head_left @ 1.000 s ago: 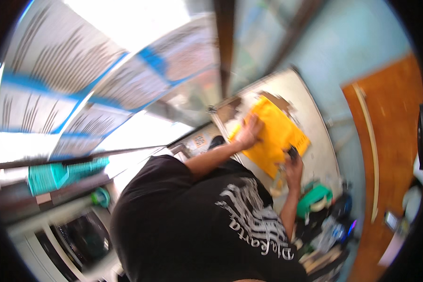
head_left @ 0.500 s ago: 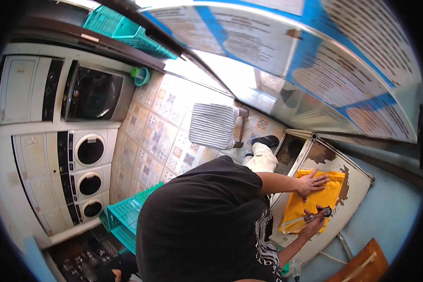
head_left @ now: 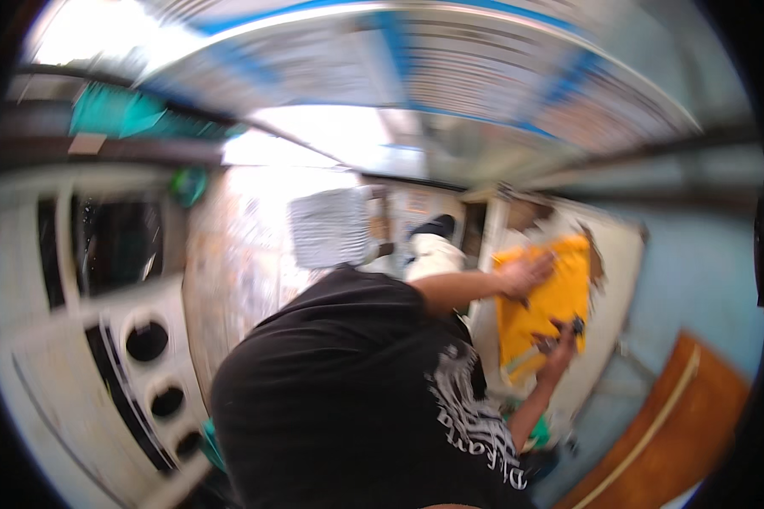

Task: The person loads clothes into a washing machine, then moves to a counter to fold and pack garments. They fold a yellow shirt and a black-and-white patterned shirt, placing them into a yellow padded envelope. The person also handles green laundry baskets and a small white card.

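A flat yellow piece [head_left: 530, 318], like folded cloth or a bag, lies on a white surface with worn brown patches [head_left: 617, 259]. My left hand [head_left: 525, 276] rests spread and flat on its upper part. Lower down on the yellow, my right hand [head_left: 560, 343] is closed round a small object with a round dark end [head_left: 578, 325]. A pale strip [head_left: 522, 360] lies beside that hand, across the yellow. Motion blur hides what kind of object it is.
A stool with a grey striped cover [head_left: 329, 227] stands on the tiled floor [head_left: 238, 229]. White front-loading machines [head_left: 148, 341] line the left side. A brown wooden board [head_left: 662, 424] is at the lower right. Glass with printed sheets [head_left: 475, 64] runs along the top.
My view has swung, so the scene sits further left and is blurred. Both hands stay on the yellow piece, left flat, right still closed round the small object.
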`<state>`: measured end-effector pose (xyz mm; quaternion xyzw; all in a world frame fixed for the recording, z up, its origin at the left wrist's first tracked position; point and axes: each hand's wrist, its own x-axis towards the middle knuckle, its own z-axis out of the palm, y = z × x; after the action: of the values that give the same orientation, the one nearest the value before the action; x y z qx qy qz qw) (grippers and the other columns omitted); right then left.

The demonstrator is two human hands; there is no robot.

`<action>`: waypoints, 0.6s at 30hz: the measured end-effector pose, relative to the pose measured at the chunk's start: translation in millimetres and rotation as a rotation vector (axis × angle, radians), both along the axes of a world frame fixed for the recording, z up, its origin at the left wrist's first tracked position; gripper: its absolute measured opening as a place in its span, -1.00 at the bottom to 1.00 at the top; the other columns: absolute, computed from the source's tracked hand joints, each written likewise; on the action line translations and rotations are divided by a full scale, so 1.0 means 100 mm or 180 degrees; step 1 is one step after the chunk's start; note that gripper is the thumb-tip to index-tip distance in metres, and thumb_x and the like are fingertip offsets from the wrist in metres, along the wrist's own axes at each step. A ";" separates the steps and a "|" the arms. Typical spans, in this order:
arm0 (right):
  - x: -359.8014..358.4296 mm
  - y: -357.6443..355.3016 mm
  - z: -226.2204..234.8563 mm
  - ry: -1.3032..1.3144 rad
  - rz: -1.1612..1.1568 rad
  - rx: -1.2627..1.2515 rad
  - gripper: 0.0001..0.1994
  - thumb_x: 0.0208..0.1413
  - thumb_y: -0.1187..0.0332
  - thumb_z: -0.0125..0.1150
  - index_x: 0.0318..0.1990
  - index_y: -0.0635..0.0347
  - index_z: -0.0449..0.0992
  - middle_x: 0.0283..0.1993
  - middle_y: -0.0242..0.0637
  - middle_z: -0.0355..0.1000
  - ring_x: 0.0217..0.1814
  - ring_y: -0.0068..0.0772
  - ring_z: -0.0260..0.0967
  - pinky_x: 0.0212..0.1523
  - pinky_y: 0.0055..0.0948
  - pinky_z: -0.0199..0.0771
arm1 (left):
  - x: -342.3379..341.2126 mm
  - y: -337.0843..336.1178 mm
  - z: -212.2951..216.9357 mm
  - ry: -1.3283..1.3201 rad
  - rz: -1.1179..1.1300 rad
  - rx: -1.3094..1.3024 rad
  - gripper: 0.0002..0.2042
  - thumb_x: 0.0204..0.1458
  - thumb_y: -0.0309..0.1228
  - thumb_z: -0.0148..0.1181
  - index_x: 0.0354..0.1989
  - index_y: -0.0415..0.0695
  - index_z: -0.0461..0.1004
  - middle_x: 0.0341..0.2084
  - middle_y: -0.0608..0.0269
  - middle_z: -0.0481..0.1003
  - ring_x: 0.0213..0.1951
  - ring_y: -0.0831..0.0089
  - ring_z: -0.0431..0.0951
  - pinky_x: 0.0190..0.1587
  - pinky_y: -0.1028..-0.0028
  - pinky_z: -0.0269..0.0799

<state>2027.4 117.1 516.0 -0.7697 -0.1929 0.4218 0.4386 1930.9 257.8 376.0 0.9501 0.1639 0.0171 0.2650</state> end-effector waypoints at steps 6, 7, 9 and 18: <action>0.15 -0.68 0.33 0.0060 -0.1056 0.0615 -0.59 0.14 0.12 0.00 -0.07 0.33 0.29 -0.19 -0.19 0.38 -0.50 -0.35 0.45 -0.53 -0.53 0.45 | 0.21 0.04 0.29 0.0486 -0.0050 0.0049 0.00 -0.23 0.13 0.17 0.29 -0.13 -0.24 0.29 -0.03 -0.41 0.32 0.09 -0.47 0.09 -0.36 -0.30; 0.17 -0.87 0.38 -0.0014 -0.1353 0.0777 -0.58 0.14 0.11 0.01 -0.08 0.34 0.30 -0.18 -0.19 0.39 -0.50 -0.36 0.45 -0.54 -0.54 0.44 | 0.22 0.03 0.21 0.0442 -0.0071 0.0138 0.01 -0.24 0.13 0.19 0.29 -0.11 -0.24 0.29 -0.03 -0.42 0.32 0.08 -0.49 0.08 -0.37 -0.32; 0.07 -1.23 0.54 -0.0140 -0.1899 0.1085 -0.57 0.13 0.09 0.02 -0.09 0.35 0.31 -0.17 -0.18 0.39 -0.51 -0.38 0.45 -0.54 -0.56 0.42 | 0.26 -0.03 0.25 0.0697 -0.0222 0.0154 0.03 -0.26 0.11 0.22 0.30 -0.10 -0.26 0.29 -0.03 -0.44 0.31 0.06 -0.49 0.07 -0.39 -0.34; -0.41 -1.89 0.41 -0.0421 -0.1602 0.0256 -0.62 0.05 0.14 0.11 -0.20 0.35 0.38 -0.36 -0.16 0.43 -0.50 -0.40 0.47 -0.47 -0.50 0.38 | 1.19 -0.42 0.64 0.0378 -0.1253 -0.1010 -0.61 -0.13 -0.12 0.21 -0.29 -0.22 0.44 -0.26 -0.04 0.47 -0.18 0.10 0.47 -0.18 0.16 0.35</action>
<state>1986.4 -72.1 557.2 -0.8013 -0.0402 0.2401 0.5464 2049.4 216.2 440.0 0.9095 -0.0083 -0.1165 0.3989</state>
